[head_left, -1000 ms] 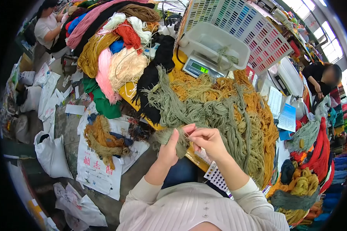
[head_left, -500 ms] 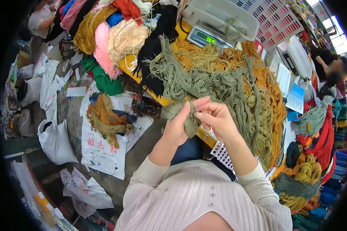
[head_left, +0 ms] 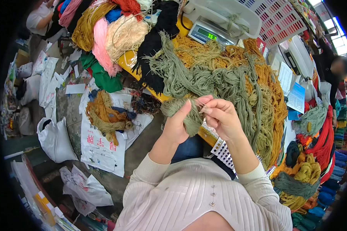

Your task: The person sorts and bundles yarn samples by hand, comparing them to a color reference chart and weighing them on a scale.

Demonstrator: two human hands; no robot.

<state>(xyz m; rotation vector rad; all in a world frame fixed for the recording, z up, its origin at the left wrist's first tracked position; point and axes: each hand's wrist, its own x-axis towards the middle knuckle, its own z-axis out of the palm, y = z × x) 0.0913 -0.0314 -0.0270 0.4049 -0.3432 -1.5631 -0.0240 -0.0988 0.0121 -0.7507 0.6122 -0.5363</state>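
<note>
My left hand is wrapped round a grey-green yarn bundle, with the thumb pressed along its top. Close to those fingertips, my right hand is closed in a pinch on a thin yarn strand at the bundle's right side. Both hands are above the near edge of a yellow table. Just beyond them lie loose grey-green yarn skeins, spread over ochre and olive yarn. Part of the bundle is hidden by my left fingers.
A digital scale with lit green digits carries a white plastic tub. Black yarn hangs over the table's left edge. White sacks and a yarn heap lie on the floor. A co-worker stands at the right.
My right hand has shifted slightly right, away from the left fingers, and the strand between them now shows. The left hand keeps its grip on the bundle. The scale's digits have changed.
</note>
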